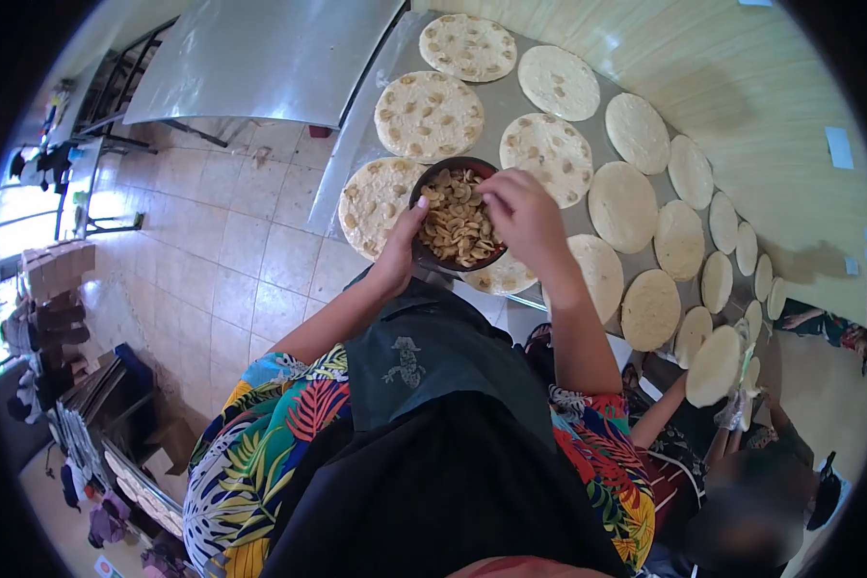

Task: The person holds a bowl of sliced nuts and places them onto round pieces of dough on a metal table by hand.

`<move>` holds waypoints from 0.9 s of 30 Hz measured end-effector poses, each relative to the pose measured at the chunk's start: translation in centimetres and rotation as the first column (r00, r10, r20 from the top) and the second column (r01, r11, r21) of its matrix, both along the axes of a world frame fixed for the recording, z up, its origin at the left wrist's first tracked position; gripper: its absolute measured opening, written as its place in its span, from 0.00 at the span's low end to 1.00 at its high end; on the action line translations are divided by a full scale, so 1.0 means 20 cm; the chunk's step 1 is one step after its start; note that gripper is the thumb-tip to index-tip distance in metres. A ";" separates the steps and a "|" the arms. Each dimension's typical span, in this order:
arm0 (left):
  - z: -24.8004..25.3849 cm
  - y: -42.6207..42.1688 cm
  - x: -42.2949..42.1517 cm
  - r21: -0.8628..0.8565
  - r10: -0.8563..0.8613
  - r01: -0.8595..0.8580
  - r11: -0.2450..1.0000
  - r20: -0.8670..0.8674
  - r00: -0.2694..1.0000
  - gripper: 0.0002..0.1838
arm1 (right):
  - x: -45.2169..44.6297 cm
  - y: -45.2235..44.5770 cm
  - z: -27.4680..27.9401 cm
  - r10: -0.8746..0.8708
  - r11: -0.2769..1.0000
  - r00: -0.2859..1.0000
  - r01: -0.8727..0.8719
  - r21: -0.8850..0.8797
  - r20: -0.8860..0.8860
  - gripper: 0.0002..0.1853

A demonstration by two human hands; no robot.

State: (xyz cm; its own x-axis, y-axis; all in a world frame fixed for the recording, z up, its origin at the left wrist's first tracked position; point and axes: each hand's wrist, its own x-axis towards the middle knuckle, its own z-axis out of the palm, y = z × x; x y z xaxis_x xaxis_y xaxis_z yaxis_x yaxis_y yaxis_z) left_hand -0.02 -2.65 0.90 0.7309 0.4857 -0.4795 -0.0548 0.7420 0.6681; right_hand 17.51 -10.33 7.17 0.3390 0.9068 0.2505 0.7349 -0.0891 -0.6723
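A dark round bowl (pixel 418 237) full of brownish slices that look like mushrooms (pixel 456 214) is in front of my body. My left hand (pixel 398 249) grips the bowl's left side, thumb over the rim. At the bowl's right edge, my right hand (pixel 522 207) has its fingertips pinched together above the slices; whatever is between them is hidden. Around the bowl lie flat round pizza bases, including one with slices on it (pixel 428 114) and one partly behind the bowl (pixel 374 204). Another topped base (pixel 547 159) lies just beyond my right hand.
The metal table (pixel 491 108) carries rows of round bases along a pale wall (pixel 742 77). At the right, a co-worker's hands hold a base (pixel 714 366). A second metal table (pixel 270 58) stands across a gap of tiled floor (pixel 212 260).
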 end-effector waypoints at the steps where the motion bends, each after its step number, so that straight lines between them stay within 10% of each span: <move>1: -0.01 0.00 0.01 0.029 -0.008 0.009 1.000 -0.026 1.000 0.34 | -0.03 0.00 0.01 0.055 0.998 0.992 -0.053 -0.014 0.111 0.07; 8: 0.01 0.05 0.02 0.000 -0.085 0.085 0.996 -0.004 0.996 0.33 | -0.10 0.05 -0.02 0.049 0.993 0.860 0.012 -0.117 0.508 0.11; 16: -0.04 0.19 -0.05 0.016 -0.135 0.135 0.991 -0.004 0.991 0.34 | -0.16 0.13 -0.03 0.040 0.994 0.910 0.004 -0.106 0.413 0.06; 18: -0.06 0.21 -0.08 0.030 -0.117 0.117 0.993 -0.029 0.993 0.34 | -0.16 0.15 -0.01 -0.090 0.995 0.983 0.081 -0.063 -0.157 0.07; 27: -0.11 0.31 -0.15 -0.002 -0.045 0.045 0.999 0.021 0.999 0.36 | 0.60 0.21 -0.27 -0.427 0.879 0.728 0.474 -0.057 -0.537 0.07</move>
